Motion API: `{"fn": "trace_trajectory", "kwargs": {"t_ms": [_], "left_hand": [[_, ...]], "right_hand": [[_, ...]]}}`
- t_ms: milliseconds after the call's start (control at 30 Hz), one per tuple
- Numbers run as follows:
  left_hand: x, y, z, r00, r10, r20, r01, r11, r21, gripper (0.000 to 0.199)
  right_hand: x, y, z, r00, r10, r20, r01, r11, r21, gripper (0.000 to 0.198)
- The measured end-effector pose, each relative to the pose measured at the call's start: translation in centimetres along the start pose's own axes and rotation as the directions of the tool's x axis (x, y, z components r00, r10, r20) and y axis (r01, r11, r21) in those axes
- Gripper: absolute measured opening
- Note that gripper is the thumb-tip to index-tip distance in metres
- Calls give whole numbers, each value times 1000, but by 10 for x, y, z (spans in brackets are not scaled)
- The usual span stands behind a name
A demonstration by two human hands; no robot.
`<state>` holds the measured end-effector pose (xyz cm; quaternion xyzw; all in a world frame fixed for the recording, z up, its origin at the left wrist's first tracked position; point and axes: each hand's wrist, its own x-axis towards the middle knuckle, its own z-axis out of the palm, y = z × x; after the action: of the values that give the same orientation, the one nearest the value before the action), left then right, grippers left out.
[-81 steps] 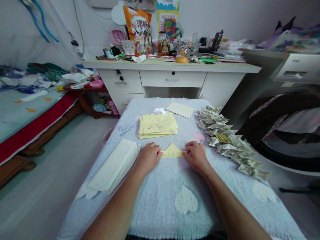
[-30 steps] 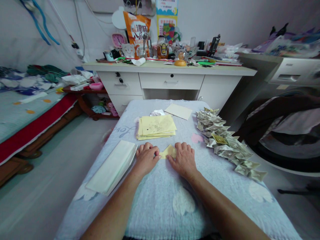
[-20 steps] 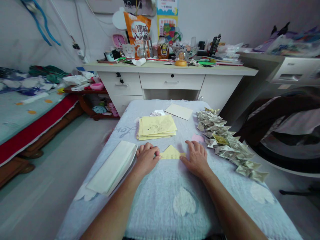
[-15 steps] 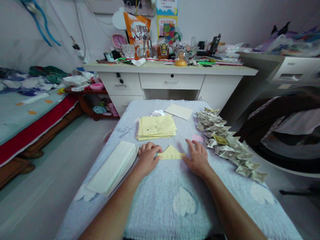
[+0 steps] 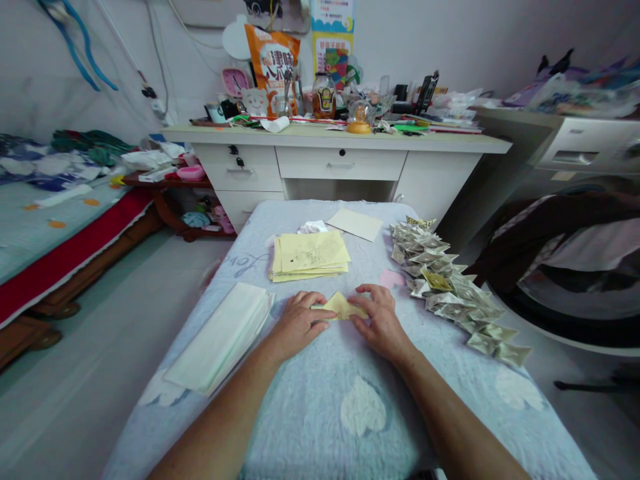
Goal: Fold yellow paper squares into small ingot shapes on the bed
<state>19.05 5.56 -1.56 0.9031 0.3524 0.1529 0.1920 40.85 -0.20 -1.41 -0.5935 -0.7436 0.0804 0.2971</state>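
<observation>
One folded yellow paper [image 5: 341, 307] near centre on the cloth [image 5: 310, 407], under slightly spread fingers of left hand [image 5: 297, 325] and right hand [image 5: 381, 321]; one yellow stack [image 5: 311, 255] farther off, one white bundle [image 5: 220, 339] left, folded pieces [image 5: 447, 303] right, too crowded to count.

The left hand [image 5: 300, 322] is resting its fingers on one end of a folded yellow paper [image 5: 342, 307], and the right hand [image 5: 380, 316] is touching the other end, the paper's peak pointing toward the far side. Beyond them, a stack of yellow sheets [image 5: 311, 255] is lying on the cloth-covered surface [image 5: 310, 407]. A long white folded bundle [image 5: 220, 340] is lying near the left hand, while folded paper pieces [image 5: 444, 305] are sitting in rows along the right side.
</observation>
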Motion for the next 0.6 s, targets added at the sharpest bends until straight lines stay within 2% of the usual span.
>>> {"fn": "trace_trajectory", "kwargs": {"t_ms": [100,267,433,533,600], "left_hand": [[-3,2,-2,999,13,44,-14,1000,12,37],[-12,7,-7,997,26,79,-34,995,98,47],[-12,-3,-7,999,52,16,-54,988,143,25],[-9,-4,-7,996,83,-31,-81,995,60,19],[-5,0,-7,995,36,-98,-36,999,-5,11]], "right_hand": [[1,-10,4,992,-92,84,92,996,10,26],[2,-9,8,985,-98,139,101,995,-9,27],[3,-4,10,986,-87,141,90,996,-18,23],[4,-3,10,987,-79,143,82,996,-15,22],[4,-3,10,987,-73,144,77,997,-18,22]]}}
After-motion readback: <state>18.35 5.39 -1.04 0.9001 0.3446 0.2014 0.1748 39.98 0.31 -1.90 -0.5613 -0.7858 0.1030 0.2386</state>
